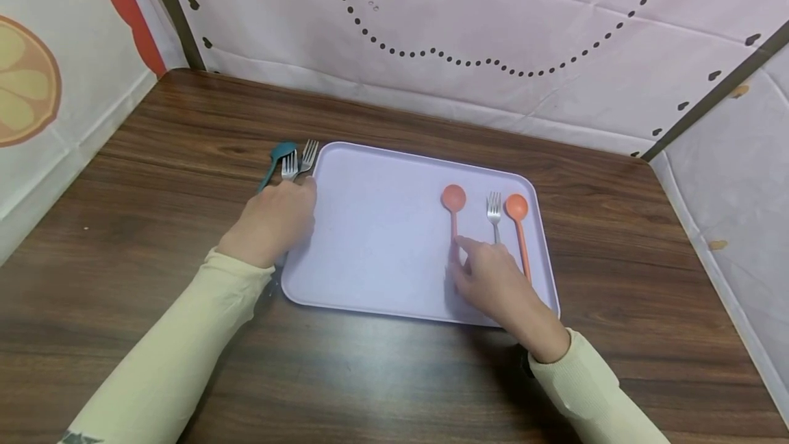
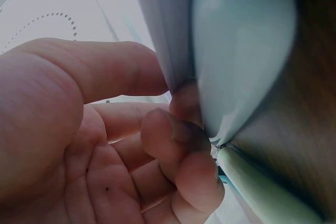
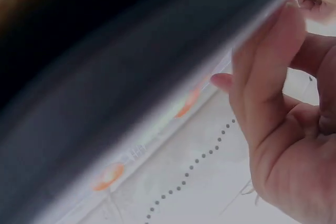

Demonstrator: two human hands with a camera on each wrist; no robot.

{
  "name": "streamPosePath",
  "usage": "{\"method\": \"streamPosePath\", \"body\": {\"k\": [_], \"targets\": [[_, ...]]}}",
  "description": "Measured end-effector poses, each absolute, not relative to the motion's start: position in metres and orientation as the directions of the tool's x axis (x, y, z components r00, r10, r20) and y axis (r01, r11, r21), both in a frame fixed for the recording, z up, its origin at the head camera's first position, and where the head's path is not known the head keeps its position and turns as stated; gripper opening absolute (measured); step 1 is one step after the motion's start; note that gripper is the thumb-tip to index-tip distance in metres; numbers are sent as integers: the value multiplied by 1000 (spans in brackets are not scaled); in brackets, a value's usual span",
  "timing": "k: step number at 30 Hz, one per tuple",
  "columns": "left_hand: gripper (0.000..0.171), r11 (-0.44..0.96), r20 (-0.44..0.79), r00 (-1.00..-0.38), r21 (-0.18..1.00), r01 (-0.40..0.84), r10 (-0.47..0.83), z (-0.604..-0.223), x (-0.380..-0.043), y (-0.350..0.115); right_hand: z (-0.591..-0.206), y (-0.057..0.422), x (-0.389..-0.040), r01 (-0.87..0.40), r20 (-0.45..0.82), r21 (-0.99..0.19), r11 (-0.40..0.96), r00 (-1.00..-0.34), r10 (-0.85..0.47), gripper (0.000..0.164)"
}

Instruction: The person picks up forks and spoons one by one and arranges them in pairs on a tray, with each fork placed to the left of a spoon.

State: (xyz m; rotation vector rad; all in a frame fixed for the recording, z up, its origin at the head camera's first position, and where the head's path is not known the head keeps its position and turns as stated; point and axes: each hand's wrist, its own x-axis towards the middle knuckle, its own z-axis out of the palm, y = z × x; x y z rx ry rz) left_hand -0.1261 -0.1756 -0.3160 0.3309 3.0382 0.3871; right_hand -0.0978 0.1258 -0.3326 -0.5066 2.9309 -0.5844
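Observation:
At the left rim of the pale lavender tray (image 1: 382, 225), my left hand (image 1: 274, 218) has its fingers curled. Its thumb and a fingertip pinch the rim in the left wrist view. Two forks (image 1: 290, 164) and a teal spoon (image 1: 283, 150) lie just beyond it, handles partly hidden by the hand. A pale teal rounded piece (image 2: 244, 45) fills the foreground there. My right hand (image 1: 493, 276) is low over the tray's right side, thumb and index finger at the handle of a pink spoon (image 1: 453, 198); the handle's end is hidden.
On the tray's right side a fork (image 1: 494, 205) and an orange spoon (image 1: 517, 207) lie beside the pink spoon, partly covered by the right hand. Dark wood tabletop (image 1: 382, 375) surrounds the tray. Printed cloth walls (image 1: 493, 19) enclose the back and both sides.

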Motion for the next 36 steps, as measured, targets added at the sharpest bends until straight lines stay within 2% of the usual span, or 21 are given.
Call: {"method": "streamPosePath", "body": {"k": [5,19,21,27,36], "targets": [[12,944,-47,-974,258,203,222,-316,-127,-175,-336,127,-95,-373,25,-361,855,-920,-391,4],[5,945,-54,-974,260,198,219,-317,-127,-176,-336,135,-94,-410,66,-348,843,-908,-414,11],[5,946,-59,-975,261,193,215,-317,-127,-176,-335,136,-94,-397,61,-351,848,-914,-402,15],[6,947,-65,-976,262,186,210,-317,-127,-176,-332,141,-93,-332,26,-372,867,-937,-348,39],[7,946,-57,-975,261,194,215,-317,-127,-176,-330,152,-98,-349,118,-349,870,-937,-329,42]]}}
